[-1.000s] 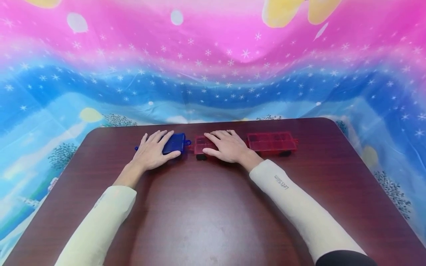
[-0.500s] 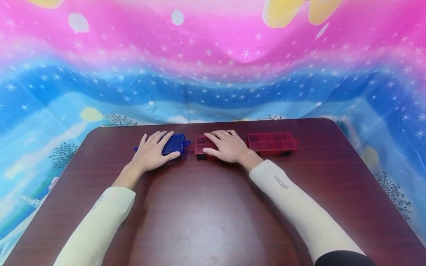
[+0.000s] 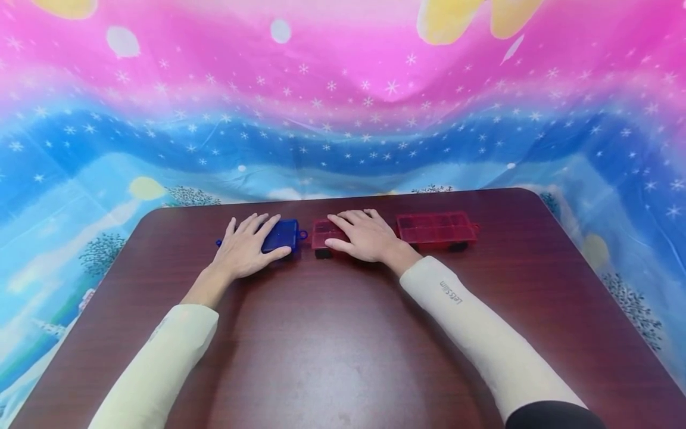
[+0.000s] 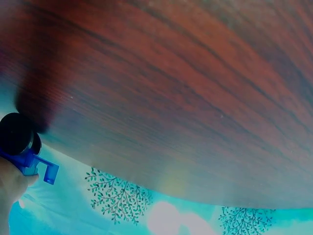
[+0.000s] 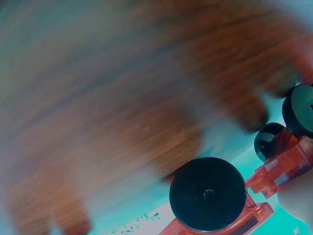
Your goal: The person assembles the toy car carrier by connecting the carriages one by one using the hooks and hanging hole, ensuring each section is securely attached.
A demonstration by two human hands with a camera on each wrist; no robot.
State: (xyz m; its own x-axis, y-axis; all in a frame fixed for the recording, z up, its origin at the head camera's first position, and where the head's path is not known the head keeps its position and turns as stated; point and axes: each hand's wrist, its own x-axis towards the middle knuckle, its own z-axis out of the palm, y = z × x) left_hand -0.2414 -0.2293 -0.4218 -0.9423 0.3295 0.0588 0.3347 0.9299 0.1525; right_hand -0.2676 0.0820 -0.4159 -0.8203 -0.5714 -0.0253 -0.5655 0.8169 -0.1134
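My left hand (image 3: 241, 247) rests flat with spread fingers on a blue see-through toy wagon (image 3: 284, 233), covering its left part. In the left wrist view its black wheel (image 4: 17, 132) and blue coupling hook (image 4: 50, 171) show. On a red see-through toy wagon (image 3: 323, 232) lies my right hand (image 3: 367, 235), fingers extended over its top. Small couplings lie between blue and red, but I cannot tell whether they are hooked. Another red wagon (image 3: 436, 228) stands just right of that hand. The right wrist view shows black wheels (image 5: 208, 194) and a red coupling (image 5: 266, 178).
The wagons stand in a row near the far edge of a dark wooden table (image 3: 321, 333). Behind and beside the table hangs a pink and blue printed cloth (image 3: 343, 107).
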